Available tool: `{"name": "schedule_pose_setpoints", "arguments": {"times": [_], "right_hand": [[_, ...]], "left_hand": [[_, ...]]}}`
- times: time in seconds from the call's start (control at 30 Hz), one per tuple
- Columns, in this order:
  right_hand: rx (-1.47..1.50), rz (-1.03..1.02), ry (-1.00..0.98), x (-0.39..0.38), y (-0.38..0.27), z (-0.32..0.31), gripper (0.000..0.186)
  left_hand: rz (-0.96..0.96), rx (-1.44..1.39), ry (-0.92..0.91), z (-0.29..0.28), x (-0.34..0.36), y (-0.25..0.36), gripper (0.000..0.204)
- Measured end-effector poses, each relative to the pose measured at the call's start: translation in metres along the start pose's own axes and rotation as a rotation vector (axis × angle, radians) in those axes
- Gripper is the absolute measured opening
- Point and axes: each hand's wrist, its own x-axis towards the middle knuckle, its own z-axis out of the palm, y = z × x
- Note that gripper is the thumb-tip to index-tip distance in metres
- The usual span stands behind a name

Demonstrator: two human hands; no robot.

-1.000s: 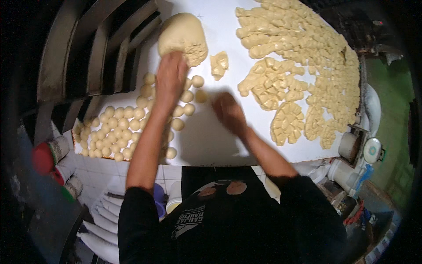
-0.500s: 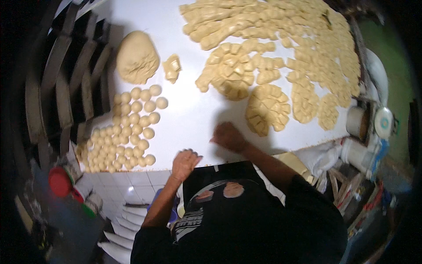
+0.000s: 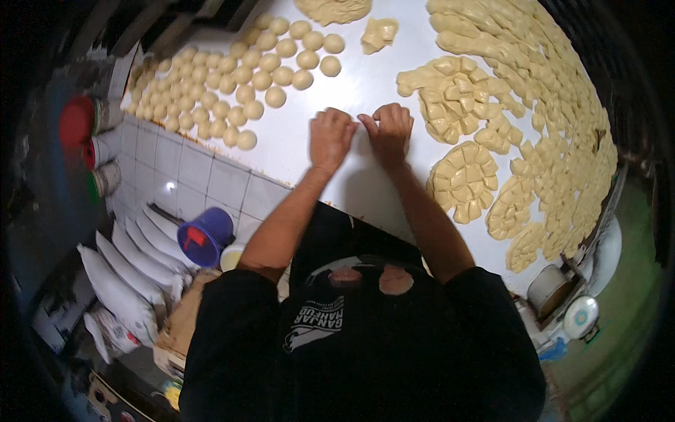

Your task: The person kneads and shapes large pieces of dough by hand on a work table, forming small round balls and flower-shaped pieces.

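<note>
My left hand [image 3: 330,141] and my right hand [image 3: 387,133] are side by side on the white worktop [image 3: 358,183], fingers curled and thumbs toward each other; whether anything is under them I cannot make out. Left of them lie several rows of round dough balls [image 3: 246,112]. Beyond my hands sit a small glossy dough piece [image 3: 380,35] and a large dough mound [image 3: 330,8], cut off by the view's top. To the right, many segmented, glossy dough pieces [image 3: 464,176] spread across the surface, the closest near my right hand.
Dark metal racks [image 3: 183,14] stand at upper left. Red containers [image 3: 77,123], a blue bucket [image 3: 204,235], white sacks [image 3: 126,281] and a cardboard box [image 3: 186,323] are below the worktop's left edge. A pot [image 3: 548,288] and a white lidded container [image 3: 580,316] sit at right.
The view has turned and shifted. My left hand left the dough mound, dropped toward the front edge, then moved forward beside my right hand, which also moved; both now lie close together.
</note>
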Motion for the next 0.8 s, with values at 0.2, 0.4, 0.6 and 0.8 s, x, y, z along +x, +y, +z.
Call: {"name": "schedule_pose_setpoints", "arguments": {"times": [0.2,0.4,0.6,0.8], "right_hand": [[0.164,-0.052,-0.397,-0.051,0.023,-0.058,0.037],[0.495,0.409,-0.243,0.114,-0.063,-0.032,0.06],[0.388,0.413,-0.21,0.027,-0.042,-0.004,0.043],[0.437,0.626,-0.238,-0.004,0.002,-0.008,0.023]], "left_hand": [[0.084,-0.252,-0.515,-0.021,-0.079,-0.063,0.012],[0.078,0.031,-0.184,0.0,-0.056,-0.031,0.034],[0.137,-0.168,-0.457,-0.032,-0.069,-0.083,0.028],[0.226,-0.209,-0.257,-0.042,-0.027,-0.003,0.061]]}}
